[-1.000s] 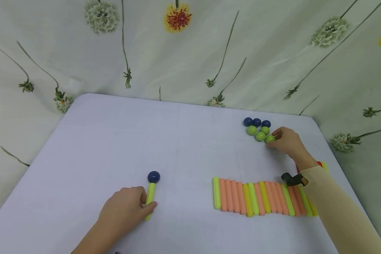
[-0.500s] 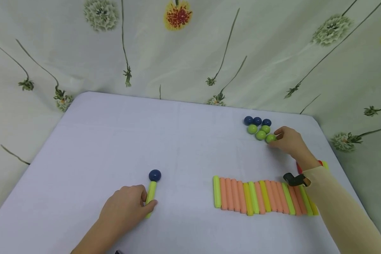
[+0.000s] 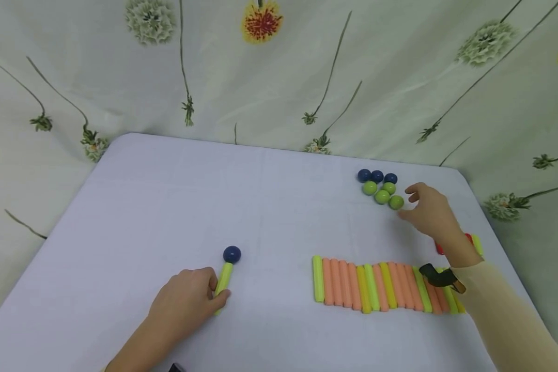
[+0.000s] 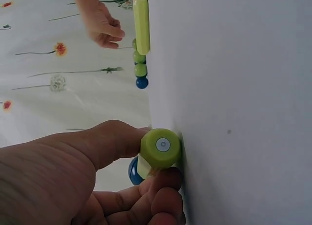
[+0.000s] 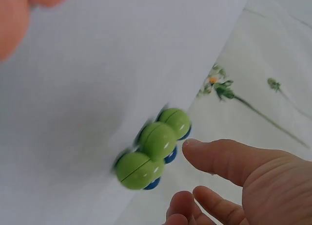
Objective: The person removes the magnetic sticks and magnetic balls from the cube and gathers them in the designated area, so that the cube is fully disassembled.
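My left hand (image 3: 183,299) pinches a yellow-green stick (image 3: 224,277) between thumb and fingers, low over the white table. A dark blue ball (image 3: 232,254) sits at the stick's far end. In the left wrist view, the stick's near end (image 4: 163,144) shows a small pale round disc. At the back right, my right hand (image 3: 430,212) hovers with thumb and fingers spread, holding nothing. Just left of its fingers lies the nearest green ball (image 3: 396,202), apart from them. Other green balls (image 3: 382,197) and several dark blue balls (image 3: 377,176) cluster behind it.
A side-by-side row of pink, yellow and green sticks (image 3: 347,284) lies on the right of the table (image 3: 279,206). Red pieces (image 3: 439,248) and another green stick (image 3: 477,245) are partly hidden by my right forearm. A flowered cloth (image 3: 279,77) hangs behind.
My right hand has let go of the nearest green ball and drawn back slightly to the right; the ball stays in place. The blue-ball end of the left hand's stick has swung slightly right.
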Demonstrator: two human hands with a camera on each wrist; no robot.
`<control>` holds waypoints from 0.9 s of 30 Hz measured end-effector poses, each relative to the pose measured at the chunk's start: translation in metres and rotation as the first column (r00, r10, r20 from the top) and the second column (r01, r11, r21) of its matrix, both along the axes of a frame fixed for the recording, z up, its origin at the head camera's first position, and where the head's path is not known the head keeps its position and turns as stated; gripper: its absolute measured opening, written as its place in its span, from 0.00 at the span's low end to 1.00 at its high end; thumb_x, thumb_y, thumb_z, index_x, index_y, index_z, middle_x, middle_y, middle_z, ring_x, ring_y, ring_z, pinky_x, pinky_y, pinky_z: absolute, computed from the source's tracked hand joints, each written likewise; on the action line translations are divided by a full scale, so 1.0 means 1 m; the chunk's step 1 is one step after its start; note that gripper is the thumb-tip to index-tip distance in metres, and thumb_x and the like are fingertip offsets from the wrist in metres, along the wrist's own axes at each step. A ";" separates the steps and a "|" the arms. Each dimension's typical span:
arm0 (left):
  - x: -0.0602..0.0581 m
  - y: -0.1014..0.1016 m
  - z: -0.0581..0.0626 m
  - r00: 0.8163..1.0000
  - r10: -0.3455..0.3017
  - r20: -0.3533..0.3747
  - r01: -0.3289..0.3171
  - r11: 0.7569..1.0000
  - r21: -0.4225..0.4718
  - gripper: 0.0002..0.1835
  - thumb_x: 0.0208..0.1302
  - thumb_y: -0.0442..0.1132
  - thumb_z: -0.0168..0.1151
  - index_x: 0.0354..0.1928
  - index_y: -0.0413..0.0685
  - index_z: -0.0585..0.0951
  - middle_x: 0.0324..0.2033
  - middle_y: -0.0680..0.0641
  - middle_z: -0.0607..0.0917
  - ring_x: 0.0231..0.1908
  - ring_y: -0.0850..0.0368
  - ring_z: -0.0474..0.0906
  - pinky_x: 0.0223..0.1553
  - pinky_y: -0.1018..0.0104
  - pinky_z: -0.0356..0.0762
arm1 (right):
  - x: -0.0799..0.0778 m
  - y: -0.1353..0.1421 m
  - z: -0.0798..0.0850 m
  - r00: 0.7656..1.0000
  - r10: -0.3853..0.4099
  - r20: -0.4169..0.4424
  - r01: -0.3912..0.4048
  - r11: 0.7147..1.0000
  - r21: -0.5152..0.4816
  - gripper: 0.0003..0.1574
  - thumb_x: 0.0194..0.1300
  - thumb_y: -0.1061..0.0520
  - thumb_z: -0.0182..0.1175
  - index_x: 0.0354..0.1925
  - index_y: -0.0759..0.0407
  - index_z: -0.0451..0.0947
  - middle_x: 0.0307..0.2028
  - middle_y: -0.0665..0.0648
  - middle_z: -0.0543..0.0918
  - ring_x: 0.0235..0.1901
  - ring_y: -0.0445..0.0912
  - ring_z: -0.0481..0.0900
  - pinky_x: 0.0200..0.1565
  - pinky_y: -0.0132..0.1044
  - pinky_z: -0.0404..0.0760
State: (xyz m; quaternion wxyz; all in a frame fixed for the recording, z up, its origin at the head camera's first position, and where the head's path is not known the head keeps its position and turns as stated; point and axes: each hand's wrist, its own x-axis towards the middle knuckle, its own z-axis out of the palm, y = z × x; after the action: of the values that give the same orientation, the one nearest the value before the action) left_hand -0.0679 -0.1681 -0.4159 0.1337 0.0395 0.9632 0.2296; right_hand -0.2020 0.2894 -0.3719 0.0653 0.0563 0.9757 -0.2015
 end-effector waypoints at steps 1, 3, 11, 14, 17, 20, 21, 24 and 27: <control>0.001 -0.001 0.000 1.000 0.000 -0.002 0.000 1.000 0.001 0.14 0.55 0.48 0.70 0.26 0.48 0.77 0.15 0.57 0.74 0.17 0.60 0.67 0.19 0.66 0.65 | 0.005 -0.008 0.002 1.000 0.024 -0.018 -0.024 1.000 0.006 0.38 0.60 0.54 0.67 0.62 0.68 0.64 0.52 0.70 0.73 0.45 0.62 0.73 0.40 0.53 0.80; 0.002 -0.002 0.000 1.000 -0.001 -0.014 0.001 1.000 0.004 0.13 0.55 0.47 0.70 0.27 0.48 0.77 0.15 0.58 0.74 0.17 0.60 0.67 0.19 0.65 0.65 | 0.014 -0.026 0.005 0.997 0.066 -0.031 -0.065 0.998 0.013 0.36 0.60 0.55 0.69 0.60 0.67 0.66 0.51 0.69 0.74 0.43 0.60 0.73 0.38 0.49 0.80; 0.005 -0.001 0.002 0.994 -0.012 -0.109 0.016 0.999 0.035 0.11 0.55 0.47 0.68 0.29 0.49 0.77 0.16 0.59 0.71 0.17 0.62 0.66 0.20 0.66 0.65 | 0.049 -0.108 0.003 0.955 0.297 -0.029 -0.297 0.955 -0.023 0.31 0.57 0.56 0.72 0.57 0.59 0.74 0.46 0.59 0.78 0.33 0.48 0.73 0.31 0.37 0.76; 0.006 0.002 0.003 0.991 -0.020 -0.136 0.031 0.997 0.077 0.10 0.55 0.47 0.69 0.29 0.52 0.78 0.15 0.61 0.71 0.17 0.64 0.65 0.20 0.68 0.65 | 0.062 -0.136 0.003 0.917 0.396 -0.051 -0.398 0.916 -0.057 0.29 0.57 0.55 0.71 0.56 0.57 0.75 0.45 0.56 0.78 0.30 0.45 0.72 0.30 0.36 0.75; 0.008 0.007 0.003 0.987 -0.041 -0.155 0.061 0.991 0.123 0.10 0.54 0.47 0.70 0.30 0.55 0.78 0.16 0.63 0.71 0.17 0.66 0.65 0.21 0.70 0.65 | 0.074 -0.158 0.004 0.879 0.471 -0.073 -0.477 0.871 -0.122 0.28 0.59 0.53 0.70 0.56 0.55 0.76 0.44 0.54 0.79 0.29 0.42 0.72 0.30 0.35 0.75; 0.008 0.012 0.004 0.983 -0.075 -0.168 0.103 0.981 0.162 0.10 0.53 0.47 0.72 0.29 0.56 0.79 0.16 0.64 0.71 0.17 0.67 0.65 0.21 0.70 0.66 | 0.082 -0.177 0.003 0.840 0.536 -0.084 -0.541 0.819 -0.192 0.29 0.60 0.49 0.69 0.58 0.53 0.74 0.45 0.52 0.79 0.27 0.39 0.73 0.31 0.34 0.76; 0.009 0.013 0.004 0.981 -0.087 -0.174 0.117 0.979 0.169 0.10 0.53 0.46 0.72 0.29 0.56 0.79 0.17 0.64 0.71 0.17 0.68 0.65 0.20 0.71 0.66 | 0.084 -0.183 0.002 0.829 0.553 -0.085 -0.558 0.803 -0.209 0.30 0.61 0.48 0.68 0.59 0.52 0.74 0.45 0.51 0.80 0.27 0.39 0.73 0.31 0.34 0.76; 0.010 0.016 0.003 0.975 -0.115 -0.192 0.149 0.973 0.174 0.10 0.52 0.45 0.73 0.29 0.56 0.79 0.17 0.64 0.71 0.16 0.68 0.64 0.19 0.71 0.66 | 0.087 -0.196 -0.002 0.786 0.609 -0.111 -0.616 0.751 -0.237 0.30 0.62 0.47 0.67 0.61 0.51 0.73 0.46 0.51 0.80 0.23 0.36 0.73 0.30 0.33 0.76; 0.012 0.016 0.003 0.968 -0.134 -0.212 0.170 0.972 0.165 0.10 0.51 0.45 0.74 0.29 0.56 0.80 0.17 0.63 0.70 0.16 0.69 0.64 0.19 0.71 0.66 | 0.090 -0.207 -0.004 0.750 0.646 -0.139 -0.659 0.714 -0.236 0.29 0.63 0.47 0.66 0.60 0.50 0.73 0.44 0.48 0.79 0.22 0.35 0.72 0.29 0.32 0.75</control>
State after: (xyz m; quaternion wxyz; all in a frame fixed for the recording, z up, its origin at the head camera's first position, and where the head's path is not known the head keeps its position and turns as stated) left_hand -0.0554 -0.1522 -0.4128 0.0497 0.1482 0.9409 0.3005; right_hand -0.1123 0.0821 -0.3763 0.1166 -0.3053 0.8970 -0.2977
